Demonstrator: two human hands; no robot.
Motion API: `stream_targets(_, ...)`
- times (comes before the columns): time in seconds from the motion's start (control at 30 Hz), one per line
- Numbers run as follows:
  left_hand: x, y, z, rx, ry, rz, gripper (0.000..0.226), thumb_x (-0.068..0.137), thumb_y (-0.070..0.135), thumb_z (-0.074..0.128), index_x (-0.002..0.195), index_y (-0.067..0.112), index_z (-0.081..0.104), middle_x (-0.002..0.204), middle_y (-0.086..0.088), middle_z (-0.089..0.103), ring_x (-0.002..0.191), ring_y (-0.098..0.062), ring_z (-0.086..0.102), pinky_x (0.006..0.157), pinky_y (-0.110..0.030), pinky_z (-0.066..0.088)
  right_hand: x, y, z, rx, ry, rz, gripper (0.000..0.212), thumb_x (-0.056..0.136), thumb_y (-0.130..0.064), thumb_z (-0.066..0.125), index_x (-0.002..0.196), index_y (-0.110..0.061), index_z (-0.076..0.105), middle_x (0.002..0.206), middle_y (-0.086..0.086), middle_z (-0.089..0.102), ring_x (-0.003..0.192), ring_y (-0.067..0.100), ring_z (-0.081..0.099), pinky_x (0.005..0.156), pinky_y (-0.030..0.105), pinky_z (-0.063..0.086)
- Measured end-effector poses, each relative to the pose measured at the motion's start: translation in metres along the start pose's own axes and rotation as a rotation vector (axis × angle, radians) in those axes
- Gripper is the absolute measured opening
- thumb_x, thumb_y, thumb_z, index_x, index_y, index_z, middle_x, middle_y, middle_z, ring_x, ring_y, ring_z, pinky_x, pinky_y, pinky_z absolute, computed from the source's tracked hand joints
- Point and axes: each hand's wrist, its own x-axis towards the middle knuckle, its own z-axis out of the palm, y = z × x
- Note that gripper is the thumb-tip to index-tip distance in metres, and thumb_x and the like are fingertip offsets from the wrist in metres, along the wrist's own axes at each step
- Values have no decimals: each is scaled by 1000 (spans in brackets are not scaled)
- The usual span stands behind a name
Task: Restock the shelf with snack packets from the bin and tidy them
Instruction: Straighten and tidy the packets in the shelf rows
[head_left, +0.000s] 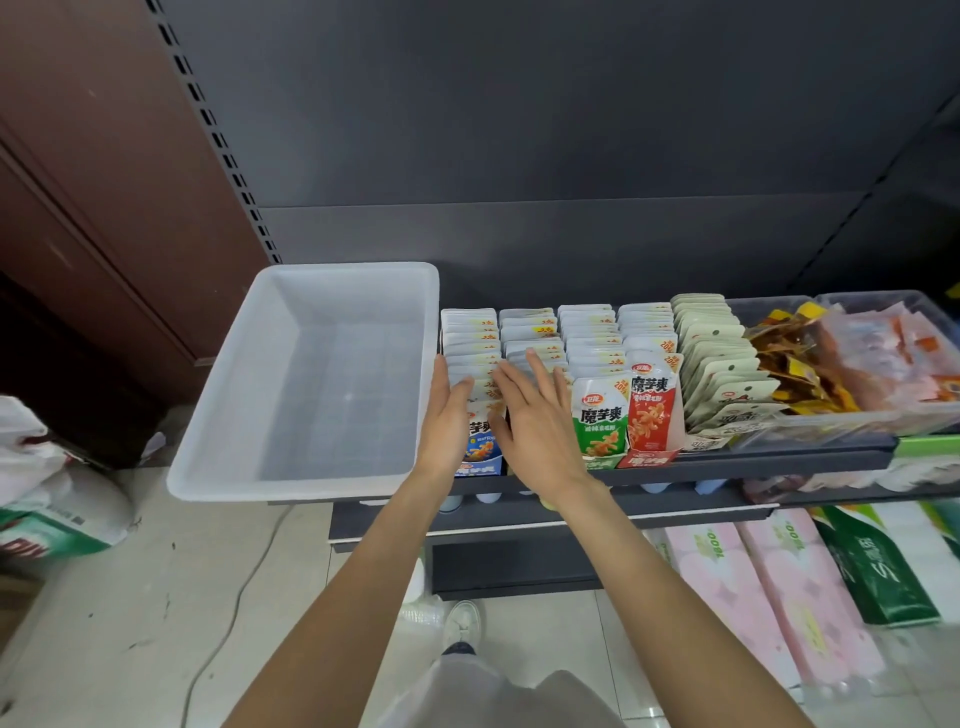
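Note:
Several rows of upright snack packets stand on the dark shelf (753, 457): a blue row (470, 343), a row behind my right hand (527, 325), a green row (600, 421) and a red row (652, 410). My left hand (449, 415) lies flat with straight fingers against the left side of the blue row. With its fingers spread and straight, my right hand (535, 415) presses on the fronts of the blue row and the one beside it. The white plastic bin (306, 379) sits at the shelf's left end with nothing inside.
A beige packet row (722, 358) and clear tubs of orange snacks (852, 364) fill the shelf's right part. Pink tissue packs (753, 597) and green packs (878, 571) lie on the floor below. White sacks (47, 483) sit at the left. My shoe (461, 621) is under the shelf.

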Motion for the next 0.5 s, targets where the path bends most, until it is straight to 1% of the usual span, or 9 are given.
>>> stream_targets(0.07, 2, 1, 0, 14, 3, -4, 55, 86, 42, 38, 140, 35, 33, 137, 5, 50, 121, -20, 52, 105, -47, 40, 3, -1, -4, 47, -5, 10, 46, 95, -20, 51, 139, -9, 44, 147, 4, 40, 145, 24, 13, 116, 40, -3)
stream_targets(0.1, 2, 1, 0, 18, 8, -1, 55, 84, 43, 38, 138, 36, 35, 136, 5, 51, 121, -20, 53, 104, -47, 41, 5, -2, -6, 84, -3, 20, 44, 96, -20, 49, 139, -10, 43, 148, 4, 39, 145, 22, 13, 118, 39, -1)
stream_targets(0.2, 0, 6, 0, 22, 44, 19, 36, 93, 35, 37, 125, 50, 33, 137, 4, 49, 121, -21, 52, 105, -48, 40, 11, -2, -14, 224, 27, 81, 41, 98, -21, 47, 138, -13, 45, 146, 2, 41, 142, 18, 20, 118, 34, 11)
stream_targets(0.23, 1, 6, 0, 16, 56, 23, 35, 95, 31, 36, 122, 53, 33, 137, 4, 49, 122, -20, 52, 105, -48, 39, 12, -2, -16, 255, 36, 100, 40, 98, -21, 48, 137, -14, 46, 145, 2, 43, 141, 17, 23, 116, 31, 14)
stream_targets(0.3, 1, 8, 2, 3, 69, 19, 38, 96, 30, 35, 129, 49, 34, 139, 4, 48, 124, -18, 50, 107, -46, 38, 13, -2, -19, 248, 41, 111, 40, 97, -20, 50, 136, -14, 47, 143, 2, 46, 139, 17, 27, 114, 29, 17)
stream_targets(0.33, 0, 10, 3, -7, 71, 13, 42, 94, 34, 36, 134, 45, 32, 140, 4, 47, 125, -18, 48, 108, -46, 37, 13, -2, -20, 211, 37, 94, 39, 96, -21, 50, 135, -14, 48, 141, 2, 48, 139, 18, 27, 114, 30, 17)
stream_targets(0.4, 1, 10, 3, -41, 66, -14, 44, 88, 39, 37, 132, 43, 36, 137, 3, 50, 123, -18, 50, 107, -46, 37, 11, -3, -20, 127, 9, 41, 40, 96, -23, 50, 134, -12, 49, 141, 3, 49, 140, 21, 27, 116, 36, 16)
stream_targets(0.47, 2, 7, 1, -96, 68, -16, 37, 95, 32, 36, 131, 34, 43, 132, 0, 55, 119, -20, 55, 105, -47, 40, 8, -4, -19, 83, -22, 14, 41, 98, -26, 48, 136, -12, 48, 143, 3, 47, 141, 22, 25, 117, 39, 14)
stream_targets(0.5, 1, 7, -1, -122, 76, -29, 36, 98, 28, 34, 133, 30, 43, 132, -2, 55, 117, -21, 56, 103, -46, 43, 6, -2, -18, 82, -27, 15, 41, 98, -26, 47, 136, -12, 48, 143, 3, 46, 141, 21, 24, 117, 39, 13)
